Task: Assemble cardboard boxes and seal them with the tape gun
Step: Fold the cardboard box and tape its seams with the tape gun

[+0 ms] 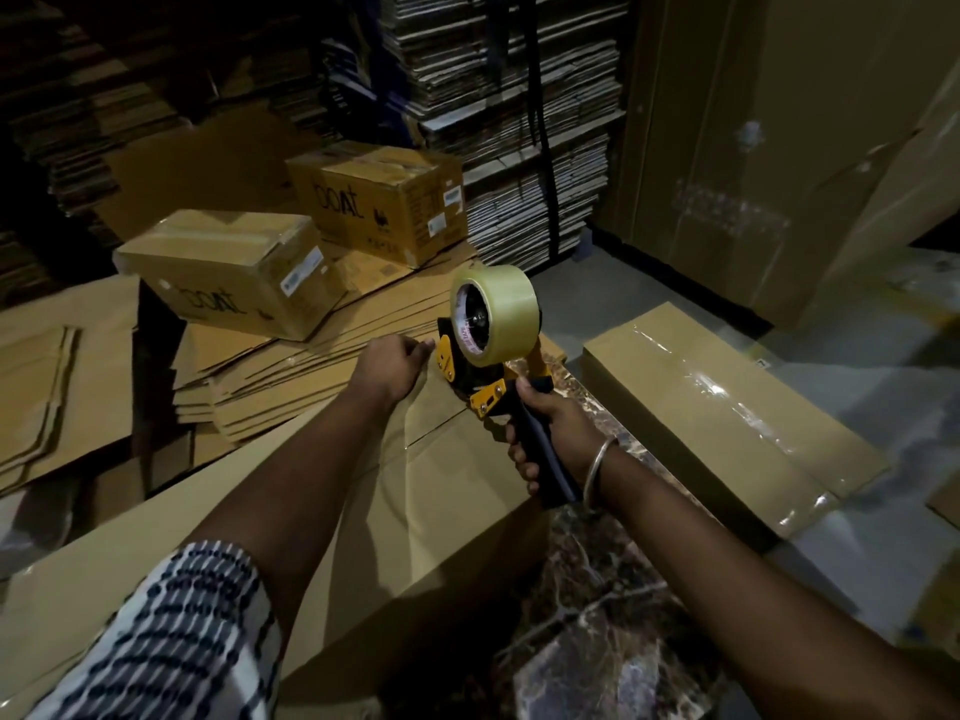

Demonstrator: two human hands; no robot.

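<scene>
head view: tape gun point(485, 350) gripped in right hand point(550, 433), on box point(441, 491).

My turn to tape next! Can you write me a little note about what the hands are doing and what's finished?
Right hand grips the tape gun by its handle, its front end down on the box at the far end of the seam.
Left hand presses on the box's far edge beside the tape gun.
Done: flaps are closed; one taped box lies on the floor to the right.
Left: tape along this seam. More flat cardboard waits behind.
</scene>
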